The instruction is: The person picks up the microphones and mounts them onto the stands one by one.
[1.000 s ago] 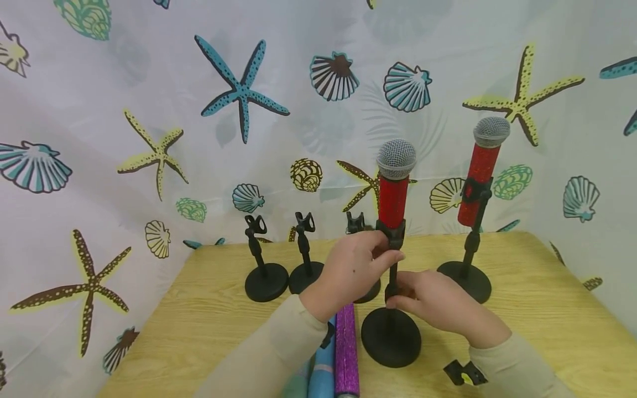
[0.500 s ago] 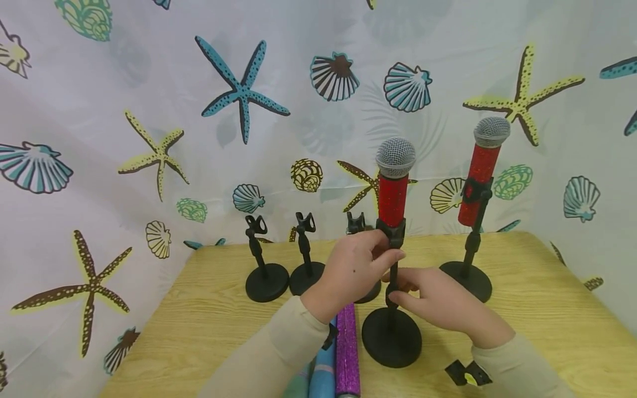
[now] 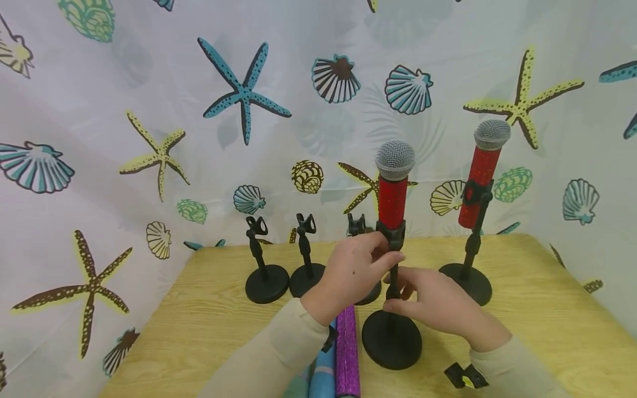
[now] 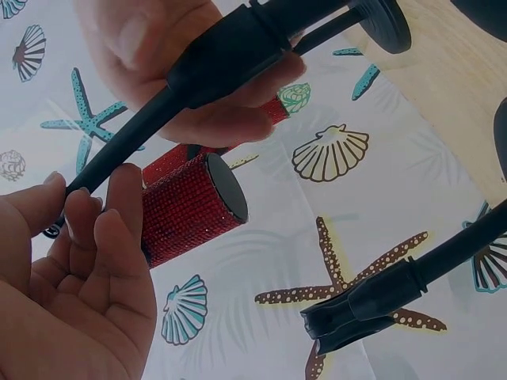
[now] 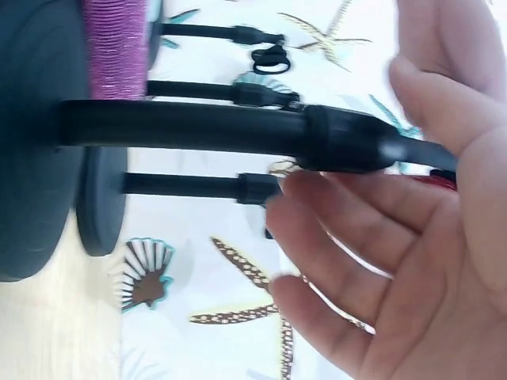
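Observation:
A microphone with a sparkly red handle and silver mesh head stands upright in the clip of a black microphone stand. My left hand pinches the stand's thin upper rod just below the clip, as the left wrist view also shows. Lower down, my right hand has its fingers loosely curled round the stand's collar, with the thumb on the near side. Behind to the right, a second red microphone leans in the clip of another black stand.
Several more black stands with bare clips stand in a row behind my left hand, among them a stand at the left. A purple glittery tube and a blue tube lie beside my left forearm. A shell-print curtain backs the wooden table.
My right thumb has slid down slightly along the collar and the fingers have shifted round it. My left hand, the stand and the microphone stay in place.

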Tool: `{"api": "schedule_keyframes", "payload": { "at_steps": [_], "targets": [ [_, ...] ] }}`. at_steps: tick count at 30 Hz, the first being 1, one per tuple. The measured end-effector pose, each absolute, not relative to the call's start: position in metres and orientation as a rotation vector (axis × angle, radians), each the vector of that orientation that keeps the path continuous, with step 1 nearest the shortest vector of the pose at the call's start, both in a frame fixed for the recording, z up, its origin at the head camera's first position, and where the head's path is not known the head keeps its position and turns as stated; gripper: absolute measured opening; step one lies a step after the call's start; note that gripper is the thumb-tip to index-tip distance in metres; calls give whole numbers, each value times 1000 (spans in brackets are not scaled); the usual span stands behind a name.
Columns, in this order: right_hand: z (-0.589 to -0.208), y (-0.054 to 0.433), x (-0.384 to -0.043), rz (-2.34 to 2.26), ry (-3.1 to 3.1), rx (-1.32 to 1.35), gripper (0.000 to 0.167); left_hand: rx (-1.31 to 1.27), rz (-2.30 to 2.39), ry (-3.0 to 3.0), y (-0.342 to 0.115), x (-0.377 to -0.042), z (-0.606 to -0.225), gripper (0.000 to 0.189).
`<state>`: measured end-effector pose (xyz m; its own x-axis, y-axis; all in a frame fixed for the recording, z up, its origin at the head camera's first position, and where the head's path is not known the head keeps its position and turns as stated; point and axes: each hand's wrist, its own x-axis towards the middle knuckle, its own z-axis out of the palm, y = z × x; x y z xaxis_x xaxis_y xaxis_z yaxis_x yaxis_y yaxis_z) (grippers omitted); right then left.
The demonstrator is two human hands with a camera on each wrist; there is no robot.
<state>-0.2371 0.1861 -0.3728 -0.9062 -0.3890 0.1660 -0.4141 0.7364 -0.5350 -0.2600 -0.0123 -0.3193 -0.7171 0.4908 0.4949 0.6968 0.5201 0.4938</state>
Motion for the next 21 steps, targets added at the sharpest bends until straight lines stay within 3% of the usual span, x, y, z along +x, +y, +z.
{"api": "schedule_keyframes", "payload": {
  "at_steps": [5, 14, 21],
  "targets": [
    [-371, 191, -237, 920, -2844, 781, 12, -1014, -981, -2446, -11, -261, -318, 18],
    [-375, 188, -236, 762, -2852, 636, 37, -1000, -974, -2465, -10, -260, -318, 17],
    [-371, 193, -236, 860, -2820, 802, 23, -990, -1006, -2473, -9, -259, -320, 17]
  ]
}}
